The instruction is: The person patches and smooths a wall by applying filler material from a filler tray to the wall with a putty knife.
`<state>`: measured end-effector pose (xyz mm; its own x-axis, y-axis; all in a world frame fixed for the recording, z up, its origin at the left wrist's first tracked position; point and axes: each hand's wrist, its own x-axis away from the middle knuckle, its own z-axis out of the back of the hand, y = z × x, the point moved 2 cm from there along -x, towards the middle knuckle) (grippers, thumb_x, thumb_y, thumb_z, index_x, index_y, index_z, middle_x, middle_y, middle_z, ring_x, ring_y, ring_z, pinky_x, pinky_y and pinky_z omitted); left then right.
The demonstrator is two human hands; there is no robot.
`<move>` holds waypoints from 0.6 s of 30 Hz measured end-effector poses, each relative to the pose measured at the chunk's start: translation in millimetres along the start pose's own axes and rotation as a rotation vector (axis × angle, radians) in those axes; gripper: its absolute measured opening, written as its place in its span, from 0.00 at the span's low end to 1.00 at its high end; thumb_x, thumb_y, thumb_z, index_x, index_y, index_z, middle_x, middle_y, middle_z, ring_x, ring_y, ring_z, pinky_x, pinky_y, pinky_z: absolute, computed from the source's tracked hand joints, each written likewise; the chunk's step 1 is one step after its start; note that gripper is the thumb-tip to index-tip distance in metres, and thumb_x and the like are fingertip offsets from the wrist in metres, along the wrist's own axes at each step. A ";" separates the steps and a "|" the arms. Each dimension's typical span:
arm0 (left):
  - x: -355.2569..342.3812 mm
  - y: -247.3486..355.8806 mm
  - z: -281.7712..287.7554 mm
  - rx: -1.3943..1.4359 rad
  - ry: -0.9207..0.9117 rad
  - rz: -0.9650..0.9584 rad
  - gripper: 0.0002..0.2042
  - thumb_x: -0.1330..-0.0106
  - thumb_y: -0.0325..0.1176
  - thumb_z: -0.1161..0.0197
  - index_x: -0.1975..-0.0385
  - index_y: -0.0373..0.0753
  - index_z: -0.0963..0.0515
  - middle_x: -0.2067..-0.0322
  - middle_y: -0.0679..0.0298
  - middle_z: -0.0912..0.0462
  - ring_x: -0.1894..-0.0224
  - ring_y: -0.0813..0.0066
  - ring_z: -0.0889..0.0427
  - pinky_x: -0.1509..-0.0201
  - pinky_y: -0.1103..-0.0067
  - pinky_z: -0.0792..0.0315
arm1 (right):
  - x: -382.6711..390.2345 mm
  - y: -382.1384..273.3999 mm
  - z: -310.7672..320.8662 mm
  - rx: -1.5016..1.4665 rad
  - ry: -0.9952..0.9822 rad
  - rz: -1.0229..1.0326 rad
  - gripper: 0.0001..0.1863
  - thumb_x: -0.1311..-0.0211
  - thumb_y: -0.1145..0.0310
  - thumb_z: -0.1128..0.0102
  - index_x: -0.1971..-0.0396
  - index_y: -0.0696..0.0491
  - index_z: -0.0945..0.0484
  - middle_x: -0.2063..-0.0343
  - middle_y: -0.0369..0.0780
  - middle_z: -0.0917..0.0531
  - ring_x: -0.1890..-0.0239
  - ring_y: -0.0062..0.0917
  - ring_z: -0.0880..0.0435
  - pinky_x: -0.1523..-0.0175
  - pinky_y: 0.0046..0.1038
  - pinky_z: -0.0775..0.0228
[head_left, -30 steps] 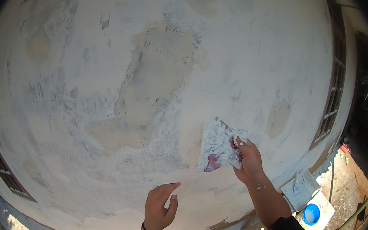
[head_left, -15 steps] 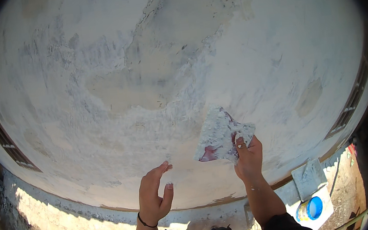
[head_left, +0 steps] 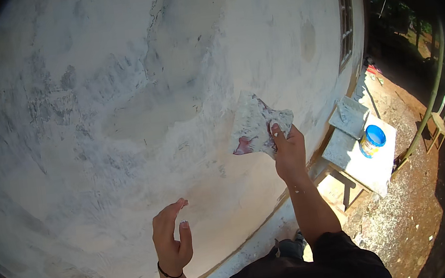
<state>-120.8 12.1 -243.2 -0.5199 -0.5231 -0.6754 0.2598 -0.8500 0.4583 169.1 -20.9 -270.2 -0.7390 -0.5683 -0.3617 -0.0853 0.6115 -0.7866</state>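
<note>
- Risk, blade angle: the right hand [head_left: 288, 151] holds a wide putty knife [head_left: 256, 126] flat against the white plastered wall [head_left: 123, 122]. If the blade tilts onto one corner, that corner is likely to gouge the fresh filler and leave a ridge.
- Risk, dried compound: the blade is caked with white filler, with a reddish patch showing at its lower edge. Hardened lumps on the edge can drag lines through the surface.
- Risk, uneven finish: the wall shows grey scraped patches, a smoother beige area near the centre and a fine crack near the top. Skipping across the joins between these zones can leave steps.
- Risk, balance: the view looks down along the wall to the ground, and the left hand [head_left: 170, 236] is not braced on anything. An over-reach to the right can cost footing.
- Risk, spillage: a small table [head_left: 355, 165] covered in white stands just below and to the right, carrying a can with a blue lid [head_left: 372, 140] and a flat board [head_left: 349, 117]. A knock from the elbow or leg can tip the can.
- Grip, right: the fingers are closed round the handle of the putty knife, thumb on top.
- Grip, left: the hand is open, fingers loosely curled, holding nothing, close to the wall; whether it touches cannot be told.
</note>
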 end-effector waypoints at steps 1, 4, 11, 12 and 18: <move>-3.8 -0.8 1.8 0.013 -0.014 -0.032 0.20 0.44 0.20 0.47 0.50 0.33 0.26 0.56 0.56 0.19 0.52 0.61 0.23 0.46 0.73 0.35 | 5.4 -1.1 -1.7 -0.003 0.034 0.003 0.12 0.31 0.70 0.50 0.55 0.63 0.26 0.60 0.39 0.19 0.60 0.20 0.21 0.53 0.25 0.27; -14.8 -2.0 7.5 0.028 -0.080 -0.104 0.19 0.44 0.20 0.48 0.50 0.32 0.26 0.56 0.55 0.19 0.52 0.60 0.23 0.46 0.73 0.35 | 19.0 -7.7 -15.3 0.242 0.116 0.123 0.11 0.32 0.70 0.48 0.59 0.62 0.24 0.69 0.36 0.17 0.67 0.14 0.24 0.60 0.18 0.33; -21.9 -13.2 -0.6 0.102 -0.173 -0.201 0.17 0.37 0.30 0.52 0.50 0.31 0.27 0.56 0.53 0.19 0.51 0.59 0.23 0.45 0.71 0.35 | 13.9 -1.5 -26.4 0.342 0.113 0.246 0.09 0.33 0.72 0.48 0.61 0.62 0.24 0.73 0.36 0.18 0.72 0.13 0.28 0.65 0.19 0.33; -24.2 -13.9 -1.2 0.101 -0.180 -0.210 0.17 0.37 0.30 0.52 0.50 0.31 0.27 0.56 0.53 0.19 0.51 0.59 0.23 0.45 0.71 0.35 | 8.2 -0.5 -28.3 0.459 0.114 0.243 0.07 0.36 0.73 0.47 0.63 0.61 0.24 0.74 0.45 0.19 0.76 0.29 0.21 0.68 0.27 0.30; -34.3 -19.1 -13.3 0.074 -0.139 -0.169 0.19 0.32 0.37 0.57 0.50 0.30 0.27 0.57 0.52 0.18 0.51 0.57 0.22 0.45 0.71 0.34 | -8.6 -4.2 -32.7 0.616 0.100 0.493 0.07 0.40 0.73 0.43 0.63 0.60 0.24 0.73 0.48 0.22 0.72 0.42 0.22 0.67 0.33 0.29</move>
<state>-97.1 45.4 -236.5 -0.6591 -0.3552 -0.6629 0.1014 -0.9153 0.3897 153.9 -0.6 -247.4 -0.6543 -0.2417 -0.7166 0.6304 0.3490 -0.6934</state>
